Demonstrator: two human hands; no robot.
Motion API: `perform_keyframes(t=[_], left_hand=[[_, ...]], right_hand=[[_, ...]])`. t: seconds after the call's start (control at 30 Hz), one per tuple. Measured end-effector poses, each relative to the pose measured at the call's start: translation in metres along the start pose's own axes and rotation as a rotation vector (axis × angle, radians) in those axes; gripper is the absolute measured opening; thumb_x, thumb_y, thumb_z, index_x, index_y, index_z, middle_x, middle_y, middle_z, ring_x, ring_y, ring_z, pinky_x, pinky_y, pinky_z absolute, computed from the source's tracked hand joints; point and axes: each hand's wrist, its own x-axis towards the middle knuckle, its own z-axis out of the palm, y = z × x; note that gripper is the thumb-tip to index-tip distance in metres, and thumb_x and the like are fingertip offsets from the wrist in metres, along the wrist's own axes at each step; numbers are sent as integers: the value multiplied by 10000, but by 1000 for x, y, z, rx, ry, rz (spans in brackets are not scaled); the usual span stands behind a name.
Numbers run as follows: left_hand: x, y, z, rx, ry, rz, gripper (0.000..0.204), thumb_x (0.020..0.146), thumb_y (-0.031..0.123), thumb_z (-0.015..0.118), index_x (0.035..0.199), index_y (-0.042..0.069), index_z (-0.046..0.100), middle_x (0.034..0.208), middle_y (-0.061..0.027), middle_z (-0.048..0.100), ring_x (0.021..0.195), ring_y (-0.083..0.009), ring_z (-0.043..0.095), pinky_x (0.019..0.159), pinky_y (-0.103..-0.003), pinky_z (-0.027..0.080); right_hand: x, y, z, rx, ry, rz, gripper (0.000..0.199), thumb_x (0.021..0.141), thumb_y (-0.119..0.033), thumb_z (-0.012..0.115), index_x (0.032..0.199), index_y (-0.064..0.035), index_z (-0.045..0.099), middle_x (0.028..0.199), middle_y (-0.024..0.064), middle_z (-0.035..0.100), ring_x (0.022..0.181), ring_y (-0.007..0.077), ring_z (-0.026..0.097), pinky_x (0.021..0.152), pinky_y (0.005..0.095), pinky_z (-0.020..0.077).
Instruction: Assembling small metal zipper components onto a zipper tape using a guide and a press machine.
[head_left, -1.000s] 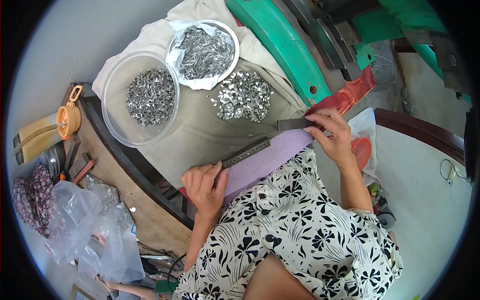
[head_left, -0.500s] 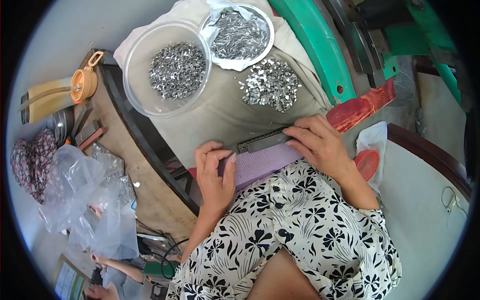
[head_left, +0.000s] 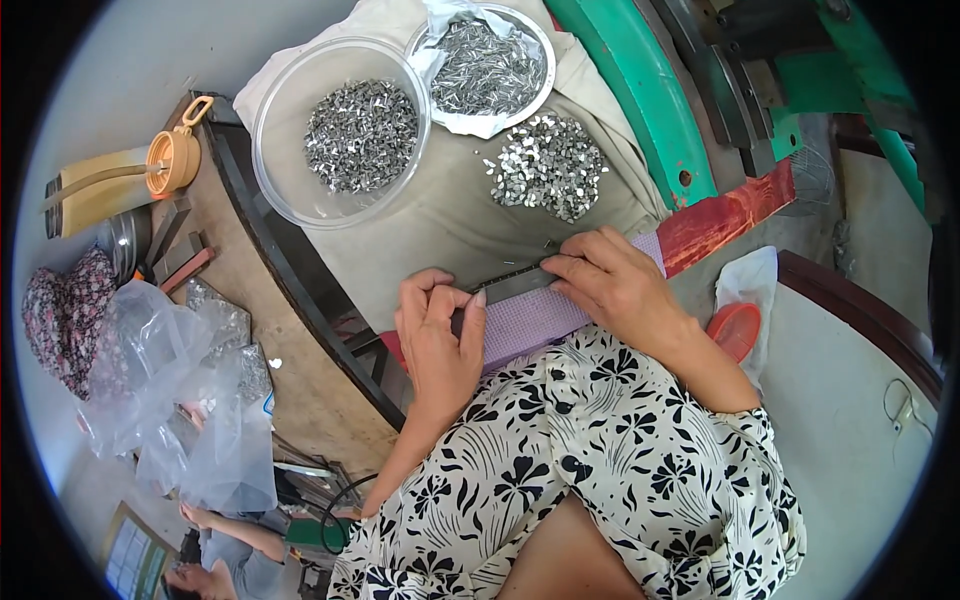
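Note:
A narrow dark metal bar with a row of small notches along its far edge lies on a purple woven mat just in front of my body. My left hand grips its left end, thumb on the near side and fingers bent over the far side. At the other end, the thumb and fingers of my right hand close on the bar. Beyond it, a pile of small shiny metal pieces rests on the grey-beige cloth. One or two loose bits lie between pile and bar.
A clear round tub of small metal parts and a metal bowl of thin metal pins stand at the back. Green machinery borders the right. Plastic bags and an orange-lidded bottle are leftward. Another person sits lower left.
My right hand has slid left and inward along the bar, baring some mat to its right. The left hand has shifted slightly right and now covers the bar's left end.

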Motion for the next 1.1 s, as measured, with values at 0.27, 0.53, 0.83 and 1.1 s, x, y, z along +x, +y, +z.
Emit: perform_keyframes(t=[0.27, 0.53, 0.83, 1.1], left_hand=[[4, 8, -2, 63, -43, 4, 115, 850, 109, 729, 872, 29, 649, 1106, -119, 571, 968, -290, 544, 869, -379, 384], [1, 3, -8, 9, -92, -34, 184, 800, 127, 780, 920, 36, 675, 1146, -116, 575, 1004, -281, 555, 879, -385, 396], [-1, -5, -11, 154, -81, 321, 316, 727, 108, 792, 1034, 86, 726, 1029, -59, 627, 958, -254, 583, 883, -391, 406], [82, 80, -13, 161, -54, 841, 314, 734, 122, 781, 1039, 76, 717, 1003, -48, 636, 877, -231, 596, 802, -366, 410]], right_hand=[[-6, 4, -6, 64, 73, 113, 317, 769, -120, 794, 1060, -19, 719, 973, 74, 622, 903, 253, 630, 748, 363, 535], [-30, 19, 11, 33, 218, 114, 265, 739, -130, 829, 980, -45, 758, 926, 52, 629, 815, 226, 620, 678, 344, 507], [-34, 27, 9, 41, 189, -31, 310, 733, -146, 810, 1017, -64, 715, 956, 54, 647, 835, 257, 617, 704, 364, 505], [-37, 31, -71, -217, 523, 24, 280, 704, -125, 823, 958, -46, 736, 960, 95, 706, 819, 263, 674, 711, 358, 542]])
